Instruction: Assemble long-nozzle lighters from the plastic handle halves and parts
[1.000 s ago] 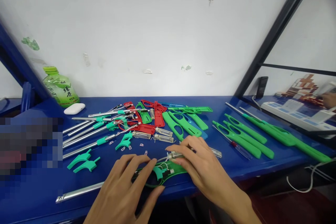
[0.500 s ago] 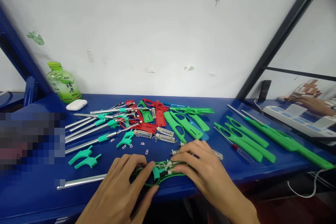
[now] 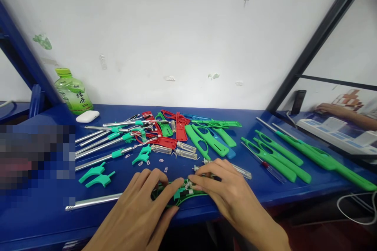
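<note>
A green plastic lighter shell (image 3: 188, 197) with a teal trigger and thin wires inside lies at the near edge of the blue table (image 3: 44, 219). My left hand (image 3: 144, 208) presses on its left part, fingers curled over it. My right hand (image 3: 224, 188) pinches the small metal and clear parts at its right end. A silver tube (image 3: 94, 201) sticks out to the left of my left hand.
Behind my hands lie red and green handle shells (image 3: 206, 139), silver tubes with teal ends (image 3: 103, 145), teal triggers (image 3: 96, 176), clear parts (image 3: 185, 151) and finished green lighters (image 3: 282, 155). A green tea bottle (image 3: 73, 96) and white case (image 3: 87, 116) stand back left. Another person's hand (image 3: 326, 108) is far right.
My two hands have drawn closer together over the green shell. My right fingers moved left onto the small parts at its middle. The view shifted slightly.
</note>
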